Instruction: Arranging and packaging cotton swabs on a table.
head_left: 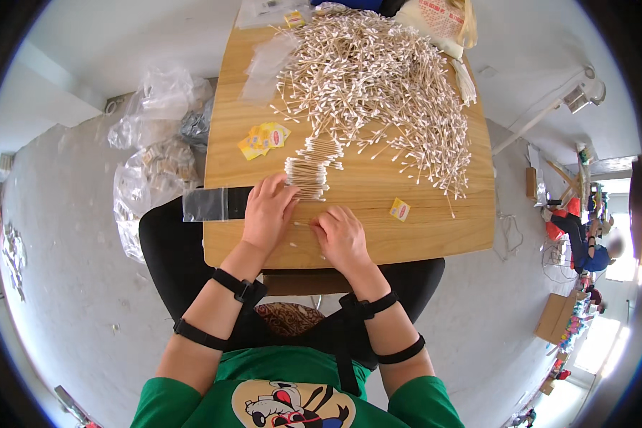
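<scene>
My right hand (341, 237) is low over the front of the table, its thumb and fingers pinching a cotton swab (304, 225) that points left. My left hand (267, 207) lies palm down, fingers stretched out against the lower left end of a neat row of cotton swabs (307, 178). These swabs lie side by side in two offset stacks. Under the left wrist side is a flat strip (205, 205), clear plastic at one end and black toward the hand, overhanging the table's left edge. Some swab tips show near the front edge.
A large heap of loose cotton swabs (385, 78) covers the far part of the wooden table (406, 239). Yellow cards (264, 139) lie left, one yellow packet (399, 209) right. Clear bags (269, 68) lie far left. Filled plastic bags (167, 167) stand on the floor.
</scene>
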Tool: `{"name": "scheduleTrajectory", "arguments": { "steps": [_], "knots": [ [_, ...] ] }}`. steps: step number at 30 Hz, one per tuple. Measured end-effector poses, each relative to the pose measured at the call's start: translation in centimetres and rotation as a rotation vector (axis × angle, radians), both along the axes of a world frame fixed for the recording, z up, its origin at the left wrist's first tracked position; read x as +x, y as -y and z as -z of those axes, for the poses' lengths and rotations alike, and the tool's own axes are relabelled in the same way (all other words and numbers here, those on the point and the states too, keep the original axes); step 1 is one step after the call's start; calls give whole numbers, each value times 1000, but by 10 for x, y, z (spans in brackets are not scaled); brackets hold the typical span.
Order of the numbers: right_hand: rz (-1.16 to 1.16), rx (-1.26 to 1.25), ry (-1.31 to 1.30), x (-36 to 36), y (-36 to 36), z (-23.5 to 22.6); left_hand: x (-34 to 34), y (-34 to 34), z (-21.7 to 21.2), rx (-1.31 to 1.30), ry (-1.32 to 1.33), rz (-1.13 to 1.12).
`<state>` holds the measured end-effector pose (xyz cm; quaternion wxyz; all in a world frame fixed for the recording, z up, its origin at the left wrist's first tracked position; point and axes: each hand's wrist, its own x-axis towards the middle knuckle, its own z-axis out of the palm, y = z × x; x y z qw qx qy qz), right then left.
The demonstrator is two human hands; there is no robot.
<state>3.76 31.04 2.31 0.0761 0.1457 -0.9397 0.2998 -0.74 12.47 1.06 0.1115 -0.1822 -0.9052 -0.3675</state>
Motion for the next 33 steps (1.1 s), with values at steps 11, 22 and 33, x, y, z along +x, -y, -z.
{"name": "scheduleTrajectory", "arguments": {
  "steps": [11, 22, 33],
  "knots": [
    [-176, 407, 75, 37, 32, -10, -4, 1, 6, 122, -92, -100],
    [-12, 15, 36, 36, 14, 4, 29, 22, 10, 204, -59, -107],
    [234, -192, -88, -10, 10, 8, -6, 0, 3, -47, -38, -20]
  ]
}}
